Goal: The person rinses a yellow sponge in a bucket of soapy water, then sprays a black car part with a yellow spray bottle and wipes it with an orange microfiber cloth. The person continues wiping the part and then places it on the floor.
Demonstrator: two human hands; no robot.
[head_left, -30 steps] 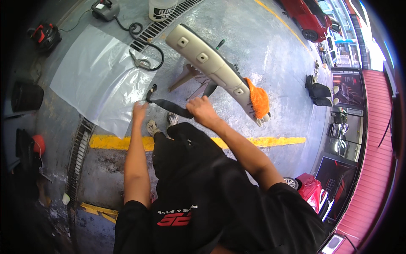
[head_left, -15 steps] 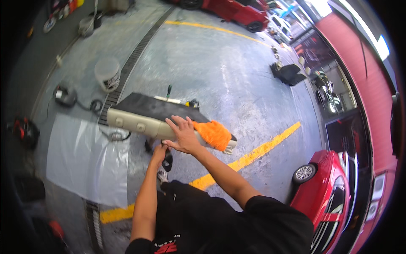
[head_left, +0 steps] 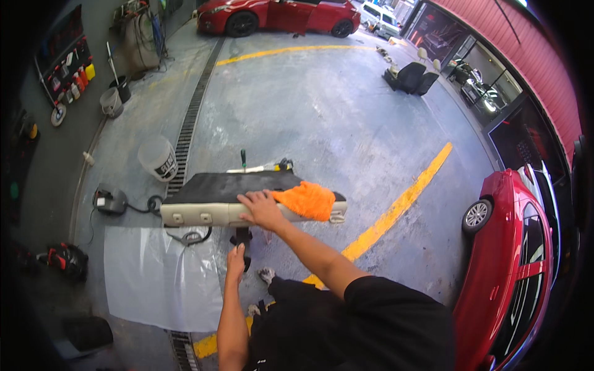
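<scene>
A car seat part with a black back (head_left: 235,183) and a beige edge (head_left: 216,214) lies across in front of me, raised above the floor. My right hand (head_left: 262,208) rests on it with the fingers spread over the beige edge. An orange microfiber cloth (head_left: 307,200) drapes over the seat part just right of that hand. Below the edge, my left hand (head_left: 236,260) is closed at a black strap-like piece (head_left: 243,236) that hangs beneath the seat part. What supports the seat part is mostly hidden.
Clear plastic sheeting (head_left: 161,278) covers the floor at left. Beyond it are a hosed machine (head_left: 110,201), a white bucket (head_left: 154,159) and a drain grate (head_left: 193,117). A green-handled tool (head_left: 244,159) shows behind the seat part. Red cars stand at right (head_left: 495,266) and far back (head_left: 272,15).
My left hand has moved down and away from my right hand, which stays on the seat part. The view has tilted up and turned, so the seat part now looks level.
</scene>
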